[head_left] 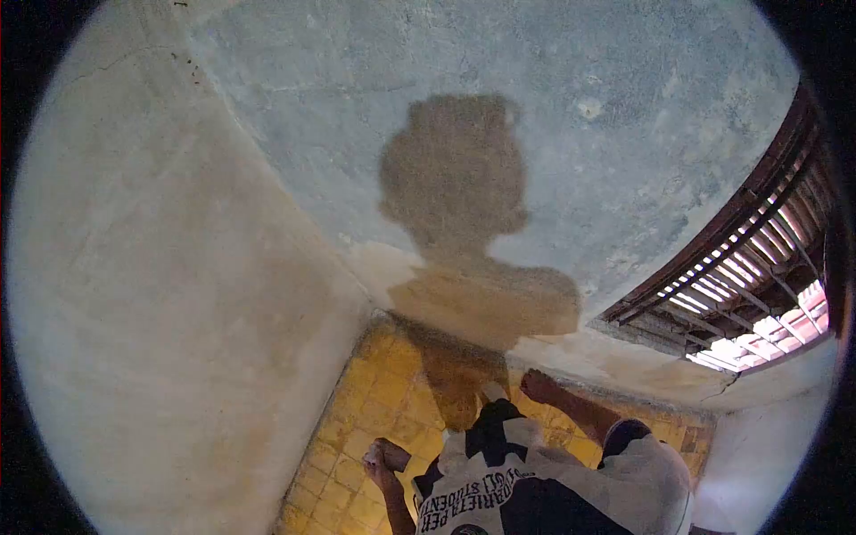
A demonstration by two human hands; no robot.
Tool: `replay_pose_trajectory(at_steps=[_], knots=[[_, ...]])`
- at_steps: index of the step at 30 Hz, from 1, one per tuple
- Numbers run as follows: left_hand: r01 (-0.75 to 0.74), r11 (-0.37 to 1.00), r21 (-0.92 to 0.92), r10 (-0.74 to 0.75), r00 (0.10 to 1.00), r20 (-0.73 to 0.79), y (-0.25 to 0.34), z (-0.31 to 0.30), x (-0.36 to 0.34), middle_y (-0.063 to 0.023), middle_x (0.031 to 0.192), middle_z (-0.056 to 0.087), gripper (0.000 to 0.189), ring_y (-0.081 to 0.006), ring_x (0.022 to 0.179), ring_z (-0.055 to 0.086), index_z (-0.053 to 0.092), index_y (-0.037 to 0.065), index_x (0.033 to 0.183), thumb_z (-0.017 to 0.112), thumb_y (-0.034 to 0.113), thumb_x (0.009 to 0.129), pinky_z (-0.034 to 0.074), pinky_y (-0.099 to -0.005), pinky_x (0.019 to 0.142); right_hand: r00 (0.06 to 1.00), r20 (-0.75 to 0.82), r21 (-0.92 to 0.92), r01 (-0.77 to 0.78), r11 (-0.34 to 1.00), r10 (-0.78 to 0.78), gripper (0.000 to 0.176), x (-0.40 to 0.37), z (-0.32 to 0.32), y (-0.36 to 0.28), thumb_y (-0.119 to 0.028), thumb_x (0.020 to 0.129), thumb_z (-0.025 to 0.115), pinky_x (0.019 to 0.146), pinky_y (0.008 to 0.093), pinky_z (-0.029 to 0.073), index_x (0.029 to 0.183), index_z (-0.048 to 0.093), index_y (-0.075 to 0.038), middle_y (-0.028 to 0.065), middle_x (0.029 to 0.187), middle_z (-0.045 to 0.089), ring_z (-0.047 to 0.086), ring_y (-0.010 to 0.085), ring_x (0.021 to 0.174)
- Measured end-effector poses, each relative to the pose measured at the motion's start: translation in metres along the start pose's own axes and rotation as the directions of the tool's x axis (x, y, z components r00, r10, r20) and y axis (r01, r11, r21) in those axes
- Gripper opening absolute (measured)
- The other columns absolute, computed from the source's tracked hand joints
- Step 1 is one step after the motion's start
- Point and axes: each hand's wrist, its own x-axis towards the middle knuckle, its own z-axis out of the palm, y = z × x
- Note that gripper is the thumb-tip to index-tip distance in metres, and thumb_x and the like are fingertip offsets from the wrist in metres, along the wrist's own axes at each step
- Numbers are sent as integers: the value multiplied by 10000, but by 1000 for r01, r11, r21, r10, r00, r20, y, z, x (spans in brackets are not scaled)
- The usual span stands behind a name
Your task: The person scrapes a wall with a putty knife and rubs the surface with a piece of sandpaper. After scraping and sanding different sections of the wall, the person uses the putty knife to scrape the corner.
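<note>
My left hand (380, 465), low in the view and out over the floor, has its fingers closed around a brown block-like thing (393, 455). The exact kind of this thing cannot be told. My right hand (538, 386) is held ahead of my body near the foot of the wall, its fingers curled into a fist. Whether it holds anything is hidden. Neither hand appears to touch the wall. The patterned shirt (481, 490) on my torso shows between the two arms.
A blue-grey plastered wall (624, 116) rises in front, bearing my shadow (455, 178). A pale stained wall (178, 285) meets it at a corner on the left. Yellow tiles (334, 473) cover the floor. A barred window opening (749, 294) lies at right.
</note>
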Motion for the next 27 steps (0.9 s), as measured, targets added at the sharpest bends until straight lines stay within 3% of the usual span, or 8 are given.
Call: replay_pose_trajectory(at_steps=[4, 7, 10, 13, 16, 19, 25, 27], knots=[[35, 979, 201, -45, 998, 46, 9, 2, 28, -125, 1113, 557, 409, -241, 1044, 569, 495, 34, 1167, 697, 247, 883, 499, -412, 871, 993, -50, -126, -114, 985, 108, 279, -41, 41, 16, -273, 903, 570, 835, 472, 479, 942, 582, 2, 214, 910, 580, 567, 388, 902], [20, 948, 317, -28, 999, 22, 8, 22, 54, -105, 1109, 575, 362, -262, 1018, 580, 529, 63, 1153, 632, 319, 920, 493, -445, 877, 928, -154, 946, 40, 321, 339, 225, -54, 113, 59, -215, 888, 619, 743, 462, 465, 893, 540, -3, 188, 849, 550, 553, 370, 805], [76, 926, 371, -150, 973, 175, 41, 67, 77, -118, 1138, 567, 379, -265, 1031, 577, 532, 58, 1187, 643, 294, 911, 499, -424, 884, 682, -684, 226, -139, 964, 259, 235, -76, 50, -2, -197, 870, 663, 645, 440, 435, 853, 510, -20, 143, 762, 487, 537, 323, 713], [-75, 927, 366, -60, 937, 344, 11, 68, 144, -104, 1093, 580, 347, -251, 978, 593, 538, 54, 1171, 648, 253, 910, 514, -392, 849, 418, -394, 680, -467, 566, 819, 264, -66, 87, -17, -234, 875, 654, 600, 431, 415, 861, 513, -12, 129, 755, 464, 542, 310, 694], [-20, 954, 299, -114, 899, 424, 43, 139, 165, -70, 1036, 588, 295, -211, 916, 596, 547, 55, 1098, 671, 220, 887, 515, -354, 798, 120, -407, 876, -231, 424, 906, 311, -40, 127, -31, -307, 908, 621, 540, 398, 420, 862, 515, -18, 101, 693, 493, 546, 257, 633], [-227, 863, 450, 2, 894, 448, 38, 175, 214, -42, 923, 508, 268, -168, 842, 530, 485, 70, 1028, 677, 206, 900, 466, -327, 778, 457, 256, 966, -86, -244, 852, 409, -3, 182, -8, -439, 900, 610, 465, 371, 394, 836, 546, -39, 45, 701, 558, 536, 183, 575], [-373, 896, 239, -3, 535, 845, 119, 301, 213, -10, 851, 460, 315, -120, 771, 458, 429, 63, 1020, 688, 189, 893, 428, -287, 729, 287, 79, 994, 44, -96, 955, 461, 33, 64, -98, -536, 953, 481, 443, 289, 390, 919, 560, -84, 25, 629, 522, 471, 122, 481], [-373, 902, 219, -13, 483, 875, 117, 324, 234, 0, 874, 465, 309, -119, 770, 471, 455, 82, 970, 713, 216, 866, 439, -294, 706, 399, 89, 946, 253, -203, 913, 473, 50, 65, -111, -542, 965, 447, 456, 291, 402, 934, 559, -84, 37, 653, 545, 494, 138, 503]])
